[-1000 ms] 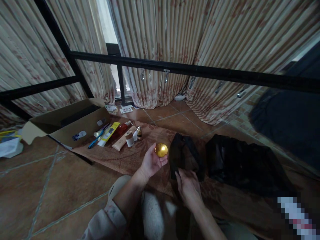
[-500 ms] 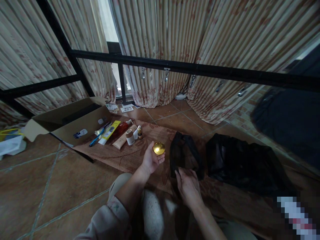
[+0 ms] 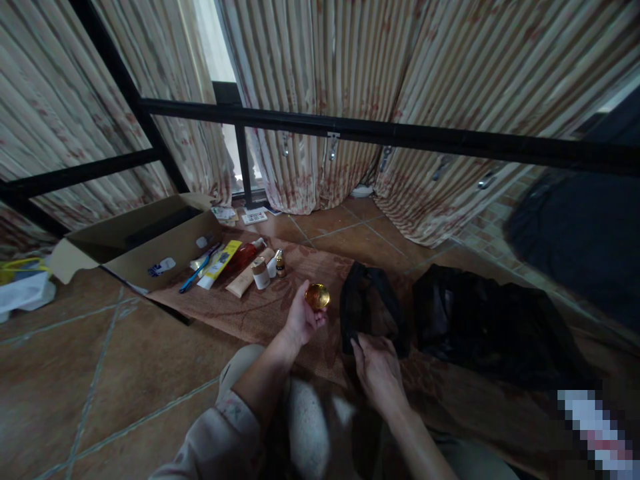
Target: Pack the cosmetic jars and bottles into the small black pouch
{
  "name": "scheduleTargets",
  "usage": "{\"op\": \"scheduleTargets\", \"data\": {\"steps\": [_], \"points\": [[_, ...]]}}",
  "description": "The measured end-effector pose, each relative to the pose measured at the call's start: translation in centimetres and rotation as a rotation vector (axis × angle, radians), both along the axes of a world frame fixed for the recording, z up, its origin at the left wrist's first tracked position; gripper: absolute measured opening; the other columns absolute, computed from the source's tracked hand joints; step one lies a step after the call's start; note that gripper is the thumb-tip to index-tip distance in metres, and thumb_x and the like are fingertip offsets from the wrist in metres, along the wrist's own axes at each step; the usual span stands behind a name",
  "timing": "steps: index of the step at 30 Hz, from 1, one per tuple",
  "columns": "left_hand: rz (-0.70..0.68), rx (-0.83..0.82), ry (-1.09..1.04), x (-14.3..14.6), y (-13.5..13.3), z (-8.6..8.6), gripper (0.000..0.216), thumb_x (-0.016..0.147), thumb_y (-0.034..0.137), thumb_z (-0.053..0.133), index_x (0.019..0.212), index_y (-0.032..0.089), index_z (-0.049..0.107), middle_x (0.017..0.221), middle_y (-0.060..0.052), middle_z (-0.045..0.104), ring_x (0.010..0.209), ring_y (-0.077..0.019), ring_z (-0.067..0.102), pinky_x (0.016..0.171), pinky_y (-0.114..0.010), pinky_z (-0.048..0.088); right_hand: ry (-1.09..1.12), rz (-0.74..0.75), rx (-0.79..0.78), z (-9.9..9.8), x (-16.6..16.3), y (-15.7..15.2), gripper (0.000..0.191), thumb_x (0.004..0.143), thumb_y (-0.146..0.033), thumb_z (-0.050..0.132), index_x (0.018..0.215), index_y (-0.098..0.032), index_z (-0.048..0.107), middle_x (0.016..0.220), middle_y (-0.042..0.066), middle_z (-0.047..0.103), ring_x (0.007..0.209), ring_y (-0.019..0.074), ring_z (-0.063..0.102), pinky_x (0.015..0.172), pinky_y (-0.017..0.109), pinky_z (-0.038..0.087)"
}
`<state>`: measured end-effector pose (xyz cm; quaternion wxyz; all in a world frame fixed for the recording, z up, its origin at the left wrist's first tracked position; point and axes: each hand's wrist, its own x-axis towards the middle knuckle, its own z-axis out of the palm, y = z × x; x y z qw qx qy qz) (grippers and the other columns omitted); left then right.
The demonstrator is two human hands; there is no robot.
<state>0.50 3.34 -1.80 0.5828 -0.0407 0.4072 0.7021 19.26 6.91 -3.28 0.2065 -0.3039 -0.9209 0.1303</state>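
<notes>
A round, shiny gold compact [image 3: 317, 297] rests in my left hand [image 3: 300, 320], with the fingers curled beneath it. My right hand [image 3: 377, 370] grips the near edge of a small black mesh bag [image 3: 373, 300], whose mouth gapes upward. The bag stands on the brown patterned cloth just right of the compact. Left of my hands lie a small gold-capped bottle [image 3: 280, 264], a white jar with a brown lid [image 3: 260, 273], a beige tube [image 3: 243, 281], an amber bottle [image 3: 245, 257], a yellow-and-white tube [image 3: 219, 265] and a blue toothbrush [image 3: 195, 275].
An open cardboard box [image 3: 165, 250] stands at the cloth's left end. A larger black bag [image 3: 490, 327] lies on the right. Behind, a black metal bar [image 3: 310, 125] crosses before striped curtains [image 3: 320, 60]. Printed cards [image 3: 255, 217] lie on the tiled floor.
The gold compact has tilted slightly in my left hand, and its reflection has darkened. My right hand keeps its hold on the mesh bag.
</notes>
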Motion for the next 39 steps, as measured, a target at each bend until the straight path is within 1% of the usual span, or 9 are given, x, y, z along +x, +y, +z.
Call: {"op": "scheduleTargets", "data": {"steps": [4,11,15,24,28,31,33,35,39], "points": [[-0.019,0.008,0.023,0.04,0.0,0.01,0.045,0.076,0.061,0.048,0.075,0.017,0.056,0.053,0.0,0.054,0.039,-0.008,0.042,0.043,-0.021,0.036,0.004,-0.008,-0.006,-0.01,-0.07,0.0,0.025,0.092,-0.022,0.036,0.089,-0.021,0.062,0.081,0.004,0.065,0.08,0.0165,0.058,0.081,0.03,0.033],[0.015,-0.001,0.046,0.24,0.1,0.23,0.043,0.075,0.059,0.05,0.075,0.017,0.056,0.054,0.001,0.055,0.038,-0.007,0.041,0.043,-0.021,0.036,-0.011,0.01,-0.021,0.28,-0.07,0.05,0.027,0.092,-0.021,0.035,0.091,-0.02,0.062,0.079,0.004,0.065,0.077,0.0163,0.058,0.079,0.029,0.034],[0.0,0.02,0.058,0.27,0.06,0.26,0.044,0.076,0.06,0.049,0.074,0.016,0.056,0.053,0.0,0.054,0.039,-0.0075,0.041,0.043,-0.021,0.035,-0.023,-0.002,-0.021,0.44,-0.09,-0.02,0.026,0.092,-0.021,0.036,0.092,-0.021,0.062,0.081,0.004,0.065,0.079,0.0164,0.058,0.08,0.029,0.034],[0.058,-0.017,0.069,0.34,0.2,0.4,0.042,0.076,0.059,0.051,0.079,0.017,0.056,0.055,0.001,0.055,0.042,-0.0086,0.047,0.043,-0.02,0.035,0.003,-0.002,0.019,-0.27,-0.18,0.14,0.028,0.092,-0.021,0.035,0.09,-0.021,0.063,0.076,0.003,0.065,0.076,0.0156,0.058,0.079,0.029,0.034],[0.033,-0.052,0.09,0.29,0.24,0.27,0.044,0.077,0.059,0.05,0.082,0.016,0.056,0.057,0.001,0.056,0.041,-0.0085,0.049,0.042,-0.02,0.037,0.007,-0.007,0.011,-0.31,-0.18,0.15,0.027,0.092,-0.021,0.036,0.092,-0.022,0.063,0.077,0.003,0.065,0.076,0.0162,0.058,0.079,0.03,0.035],[0.009,-0.071,0.114,0.16,0.27,0.11,0.046,0.078,0.06,0.048,0.085,0.015,0.057,0.063,-0.002,0.06,0.046,-0.0103,0.055,0.046,-0.022,0.044,0.004,0.0,-0.016,-0.27,-0.17,0.16,0.026,0.092,-0.02,0.036,0.095,-0.023,0.062,0.079,0.003,0.065,0.076,0.0171,0.058,0.078,0.031,0.035],[0.025,-0.077,0.118,0.08,0.33,0.02,0.042,0.077,0.056,0.052,0.088,0.016,0.057,0.068,-0.003,0.062,0.053,-0.013,0.06,0.051,-0.024,0.049,0.006,0.003,-0.028,-0.3,-0.17,0.17,0.025,0.092,-0.02,0.036,0.095,-0.023,0.061,0.08,0.003,0.065,0.077,0.0178,0.058,0.079,0.031,0.035],[0.057,-0.081,0.107,0.0,0.4,-0.07,0.034,0.077,0.048,0.059,0.09,0.017,0.055,0.071,-0.003,0.063,0.059,-0.0146,0.063,0.055,-0.026,0.052,0.012,0.008,-0.029,-0.3,-0.18,0.18,0.026,0.092,-0.019,0.036,0.094,-0.023,0.061,0.081,0.003,0.065,0.079,0.0185,0.058,0.079,0.032,0.035],[0.131,-0.068,0.062,-0.13,0.5,-0.31,0.025,0.078,0.038,0.061,0.091,0.017,0.054,0.074,-0.001,0.064,0.061,-0.0132,0.064,0.06,-0.026,0.054,0.006,0.017,-0.048,-0.1,-0.13,0.13,0.026,0.092,-0.019,0.035,0.095,-0.022,0.061,0.084,0.004,0.066,0.081,0.0186,0.058,0.081,0.032,0.035]]}}
